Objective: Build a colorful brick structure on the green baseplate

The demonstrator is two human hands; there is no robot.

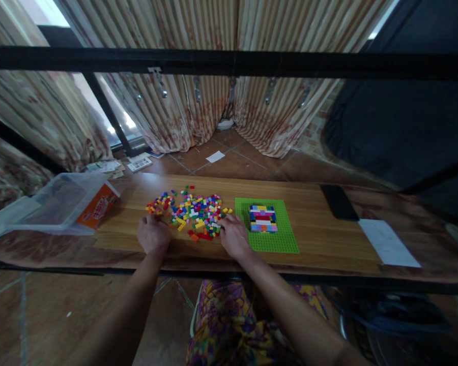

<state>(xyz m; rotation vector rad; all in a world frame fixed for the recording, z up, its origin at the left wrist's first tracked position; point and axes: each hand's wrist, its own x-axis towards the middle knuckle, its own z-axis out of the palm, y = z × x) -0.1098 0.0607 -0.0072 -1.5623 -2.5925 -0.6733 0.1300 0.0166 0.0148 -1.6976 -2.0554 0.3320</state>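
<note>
A loose pile of small coloured toy building bricks is spread over the wooden board. My left hand rests at the pile's near left edge, its fingers curled down by some red and yellow bricks; what they hold, if anything, is hidden. At the pile's right edge, the bent fingers of my right hand are drawn together close to a white brick, and I cannot make out what is in them. Just right of that hand lies a green baseplate. On it stands a low, multicoloured brick structure with a red middle.
A clear plastic tub with an orange label stands at the left. To the right of the baseplate are a dark phone and a white sheet of paper. A black metal rail crosses beyond the wooden board.
</note>
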